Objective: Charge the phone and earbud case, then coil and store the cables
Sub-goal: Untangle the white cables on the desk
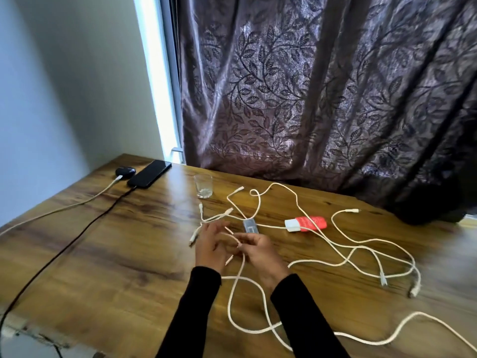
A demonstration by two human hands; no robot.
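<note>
A black phone (149, 174) lies at the table's far left corner with a black cable (77, 236) plugged into it. Beside it sits a black earbud case (125, 171) with a white cable (64, 208) plugged in. At the table's middle, my left hand (210, 244) and my right hand (258, 250) together hold a thick white cable (233, 301) that loops toward the front edge. My right hand pinches it; my left hand's fingers curl around a turn of it. Several more white cables (361, 250) sprawl to the right.
A clear glass (203, 186) stands behind my hands. A small grey device (249, 226) and a red item with a white adapter (305, 223) lie among the cables. A patterned curtain (322, 86) hangs along the wooden table's (116, 254) far edge.
</note>
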